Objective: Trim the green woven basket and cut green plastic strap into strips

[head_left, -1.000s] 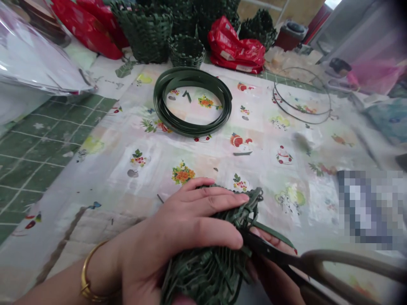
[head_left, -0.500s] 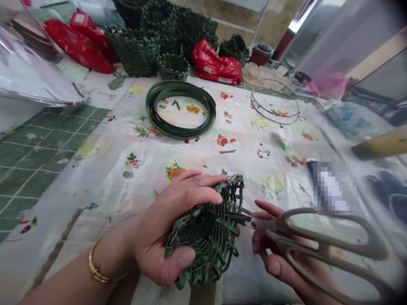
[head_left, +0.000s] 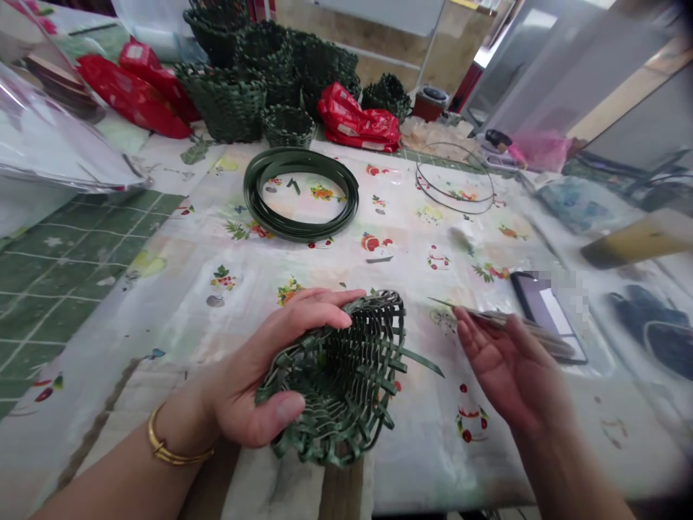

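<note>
While left hand point(head_left: 257, 365) grips green openwork basket point(head_left: 354, 383), strip point(head_left: 425, 362) jutting, right hand point(head_left: 512, 372) holds scissors point(head_left: 546, 339)

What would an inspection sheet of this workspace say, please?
Surface: patterned cloth; green tiles at picture left.
Job's things: green woven basket, tilted, a loose strip end jutting out; scissors.
Clutter: coil of green strip, small offcut, phone.
Hands: left hand grips the woven basket's rim; right hand holds the scissors.
Cables: none identifiable for certain.
Surroundings: more green baskets and a red packet at the back.
</note>
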`<action>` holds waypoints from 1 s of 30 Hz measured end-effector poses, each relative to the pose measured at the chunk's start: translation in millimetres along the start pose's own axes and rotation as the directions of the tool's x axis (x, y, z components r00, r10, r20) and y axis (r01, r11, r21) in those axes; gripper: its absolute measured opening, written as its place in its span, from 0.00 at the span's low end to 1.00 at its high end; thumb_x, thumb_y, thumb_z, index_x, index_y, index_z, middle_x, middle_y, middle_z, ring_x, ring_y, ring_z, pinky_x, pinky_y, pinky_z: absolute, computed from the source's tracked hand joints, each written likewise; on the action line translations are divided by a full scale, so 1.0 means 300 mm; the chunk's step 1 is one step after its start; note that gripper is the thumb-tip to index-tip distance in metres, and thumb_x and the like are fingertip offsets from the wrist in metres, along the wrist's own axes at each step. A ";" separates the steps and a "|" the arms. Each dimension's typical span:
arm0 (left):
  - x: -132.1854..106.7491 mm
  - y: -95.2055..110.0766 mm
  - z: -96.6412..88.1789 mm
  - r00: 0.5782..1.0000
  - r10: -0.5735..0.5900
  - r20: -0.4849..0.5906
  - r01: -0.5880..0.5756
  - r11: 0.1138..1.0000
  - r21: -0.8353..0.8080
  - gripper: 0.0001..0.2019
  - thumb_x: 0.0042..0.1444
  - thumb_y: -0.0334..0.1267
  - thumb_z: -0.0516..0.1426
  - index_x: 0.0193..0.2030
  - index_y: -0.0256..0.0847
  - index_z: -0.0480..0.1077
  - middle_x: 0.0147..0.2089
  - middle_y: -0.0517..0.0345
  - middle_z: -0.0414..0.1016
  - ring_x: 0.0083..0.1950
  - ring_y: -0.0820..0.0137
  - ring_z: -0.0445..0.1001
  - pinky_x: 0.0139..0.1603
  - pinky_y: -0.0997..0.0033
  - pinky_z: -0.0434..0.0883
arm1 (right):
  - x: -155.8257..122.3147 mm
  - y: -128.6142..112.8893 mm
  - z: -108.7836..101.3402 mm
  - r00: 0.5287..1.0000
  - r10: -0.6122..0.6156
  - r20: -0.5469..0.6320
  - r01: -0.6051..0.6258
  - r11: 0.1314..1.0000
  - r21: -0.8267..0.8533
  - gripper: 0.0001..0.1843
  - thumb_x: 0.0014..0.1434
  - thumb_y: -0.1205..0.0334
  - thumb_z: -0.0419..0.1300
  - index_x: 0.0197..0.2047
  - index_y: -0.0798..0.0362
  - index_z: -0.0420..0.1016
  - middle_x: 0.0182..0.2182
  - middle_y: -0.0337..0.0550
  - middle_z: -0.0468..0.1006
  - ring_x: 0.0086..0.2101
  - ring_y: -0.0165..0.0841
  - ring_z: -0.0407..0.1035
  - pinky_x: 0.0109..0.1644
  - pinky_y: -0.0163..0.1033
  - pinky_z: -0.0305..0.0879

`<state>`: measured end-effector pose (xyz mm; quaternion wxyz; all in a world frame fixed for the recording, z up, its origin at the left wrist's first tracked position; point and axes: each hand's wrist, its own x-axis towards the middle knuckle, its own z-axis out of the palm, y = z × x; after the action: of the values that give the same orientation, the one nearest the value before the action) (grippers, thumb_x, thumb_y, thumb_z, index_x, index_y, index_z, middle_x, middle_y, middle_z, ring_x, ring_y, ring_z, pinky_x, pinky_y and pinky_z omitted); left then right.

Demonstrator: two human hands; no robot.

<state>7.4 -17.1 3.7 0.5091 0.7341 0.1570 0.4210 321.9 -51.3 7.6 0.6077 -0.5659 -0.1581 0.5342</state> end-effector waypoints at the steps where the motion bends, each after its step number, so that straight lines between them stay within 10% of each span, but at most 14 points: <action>1: -0.002 0.003 0.001 1.000 -0.008 -0.006 0.008 1.000 -0.009 0.33 0.47 0.49 0.57 0.62 0.46 0.59 0.69 0.45 0.57 0.67 0.42 0.55 0.63 0.34 0.57 | -0.004 0.017 0.002 0.998 0.047 0.034 -0.046 0.998 -0.031 0.11 0.55 0.53 0.64 0.36 0.51 0.78 0.44 0.49 0.80 0.44 0.39 0.75 0.42 0.42 0.75; 8: -0.001 0.008 -0.008 1.000 0.001 0.023 -0.003 0.998 0.064 0.31 0.51 0.52 0.58 0.62 0.46 0.60 0.68 0.44 0.58 0.68 0.42 0.53 0.65 0.32 0.51 | -0.117 0.080 0.022 0.979 0.056 0.198 0.020 0.931 -0.364 0.12 0.55 0.57 0.67 0.41 0.53 0.77 0.28 0.42 0.80 0.23 0.28 0.67 0.25 0.33 0.66; 14: 0.003 0.016 -0.016 1.000 -0.002 0.009 0.001 0.995 0.103 0.32 0.51 0.52 0.58 0.62 0.46 0.60 0.68 0.44 0.58 0.68 0.43 0.53 0.67 0.34 0.48 | -0.100 0.097 0.022 0.943 -0.228 0.244 0.319 0.831 -0.457 0.24 0.60 0.56 0.62 0.59 0.42 0.64 0.56 0.49 0.72 0.40 0.37 0.74 0.35 0.40 0.72; 19: -0.012 0.018 -0.019 0.999 -0.043 0.012 0.041 0.988 0.150 0.29 0.56 0.53 0.55 0.62 0.46 0.59 0.68 0.45 0.58 0.69 0.45 0.53 0.68 0.36 0.47 | -0.070 0.080 0.032 0.766 -0.402 0.501 0.631 0.321 -0.706 0.21 0.61 0.62 0.59 0.57 0.43 0.69 0.58 0.47 0.71 0.56 0.43 0.65 0.60 0.56 0.60; 23: -0.014 0.011 -0.013 0.999 -0.053 -0.007 0.053 0.994 0.097 0.28 0.57 0.54 0.55 0.62 0.48 0.59 0.68 0.45 0.57 0.69 0.44 0.52 0.66 0.33 0.51 | -0.020 0.055 0.052 0.577 -0.285 0.765 0.793 -0.027 -0.609 0.19 0.63 0.64 0.56 0.57 0.44 0.71 0.59 0.46 0.70 0.60 0.45 0.60 0.61 0.57 0.58; 27: -0.005 0.013 -0.008 0.999 -0.039 -0.010 0.039 0.999 0.031 0.31 0.51 0.51 0.57 0.61 0.46 0.59 0.68 0.45 0.58 0.68 0.42 0.53 0.65 0.32 0.51 | 0.019 0.028 0.055 0.606 -0.091 0.790 0.780 -0.124 -0.613 0.15 0.64 0.56 0.54 0.50 0.45 0.77 0.54 0.46 0.76 0.59 0.50 0.61 0.58 0.62 0.59; 30: -0.001 0.021 -0.007 0.999 -0.043 -0.006 0.043 0.998 0.037 0.30 0.52 0.49 0.56 0.62 0.45 0.59 0.69 0.44 0.57 0.68 0.43 0.54 0.65 0.32 0.50 | -0.027 0.008 0.052 0.672 -0.275 0.688 0.692 -0.097 -0.715 0.12 0.64 0.55 0.54 0.37 0.48 0.78 0.38 0.46 0.82 0.43 0.45 0.74 0.48 0.53 0.68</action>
<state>4.1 -18.7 9.4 0.5039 0.7388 0.1818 0.4089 305.2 -50.5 13.6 0.2059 -0.6129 -0.7544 0.1137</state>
